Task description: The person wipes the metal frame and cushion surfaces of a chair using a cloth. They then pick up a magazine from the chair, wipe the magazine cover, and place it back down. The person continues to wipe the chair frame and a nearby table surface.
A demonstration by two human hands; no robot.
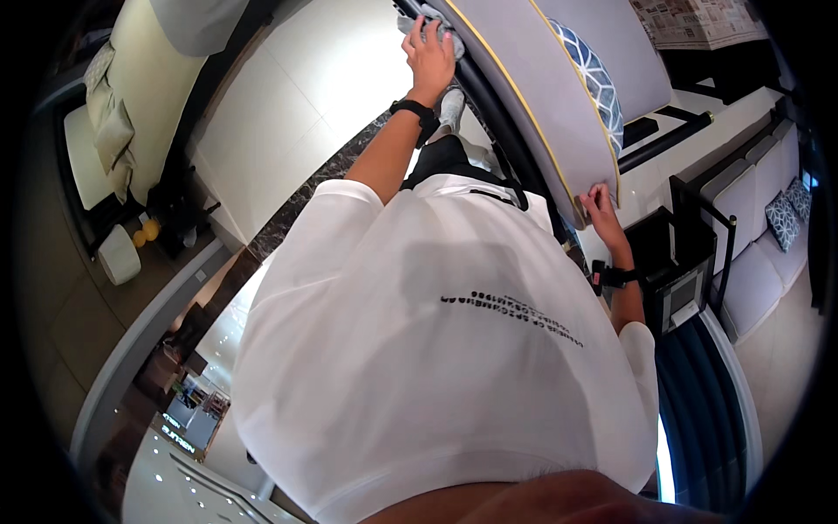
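Note:
At the top of the view my left hand (430, 62) holds a crumpled grey cloth (452, 40) against the black rail (481, 88) of a sofa frame. Along that rail runs a light grey seat cushion (504, 72) edged in yellow piping. My right hand (599, 203), lower and to the right, has its fingers curled at the cushion's near corner. Each wrist wears a black band. Below the left hand, a foot in a light sock or shoe (452, 108) shows beside the frame.
A blue and white patterned pillow (592, 78) rests on the sofa. At right are a black cabinet (671, 262), another grey sofa (753, 255) and a dark blue curtain (700, 406). Pale floor tiles (281, 111) with a dark marbled border (321, 183) lie to the left.

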